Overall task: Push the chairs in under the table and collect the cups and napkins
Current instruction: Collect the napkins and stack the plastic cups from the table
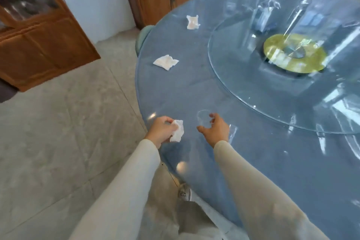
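Our left hand clutches a napkin, our right hand grasps a cup over the table's near edge, for collecting.

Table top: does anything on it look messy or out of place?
A nearer napkin and a farther napkin lie crumpled and loose by the table's left edge. The left hand grips a third napkin; the right hand holds a clear cup. No spill shows.

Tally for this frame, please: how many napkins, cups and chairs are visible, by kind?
Napkins: 3 (held napkin, near napkin, far napkin)
Clear cups: 1 certain, in the right hand; possibly more nested
Chairs: 1
Total: 5
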A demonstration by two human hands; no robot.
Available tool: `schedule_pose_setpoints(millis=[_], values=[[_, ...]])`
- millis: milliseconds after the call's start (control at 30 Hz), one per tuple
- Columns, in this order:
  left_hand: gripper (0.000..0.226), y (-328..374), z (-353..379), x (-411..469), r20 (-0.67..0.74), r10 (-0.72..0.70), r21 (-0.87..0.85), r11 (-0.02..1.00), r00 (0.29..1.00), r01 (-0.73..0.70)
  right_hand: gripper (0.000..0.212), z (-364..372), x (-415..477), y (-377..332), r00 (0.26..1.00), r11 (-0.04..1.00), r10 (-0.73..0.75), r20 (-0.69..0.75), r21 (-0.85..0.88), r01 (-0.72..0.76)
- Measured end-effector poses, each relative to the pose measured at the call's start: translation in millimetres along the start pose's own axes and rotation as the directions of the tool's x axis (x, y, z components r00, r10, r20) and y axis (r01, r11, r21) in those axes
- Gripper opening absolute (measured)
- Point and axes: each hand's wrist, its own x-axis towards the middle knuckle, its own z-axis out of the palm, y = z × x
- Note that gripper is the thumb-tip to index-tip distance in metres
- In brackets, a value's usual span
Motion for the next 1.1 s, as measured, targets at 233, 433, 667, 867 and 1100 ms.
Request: schedule_pose_setpoints(millis=[233,433,667,867,1100], values=[[0.010,31,1,65,0.153,-0.039,0.034,0.999,0.987,0.034,0.075,29,23,-6,0.966,0.972,0.180,-0.188,0.183,-0.146],[0.011,27,3,108,0.259,-0.032,0.152,0.988,0.965,-0.008,0.086,52,18,-2,0.932,0.951,0.303,-0.198,0.130,-0.281],[0.013,44,1,140,0.424,-0.005,0.320,0.936,0.906,-0.144,0.069,41,-5,-1,0.886,0.916,0.386,-0.257,-0.010,-0.402],[0.012,63,10,149,0.430,0.047,0.268,0.947,0.902,-0.177,0.042,1,-4,-1,0.751,0.888,0.401,-0.525,0.019,-0.460],[0.010,53,19,136,0.392,0.047,0.202,0.970,0.919,-0.136,0.067,-24,34,4,0.783,0.794,0.561,-0.268,-0.090,-0.601]])
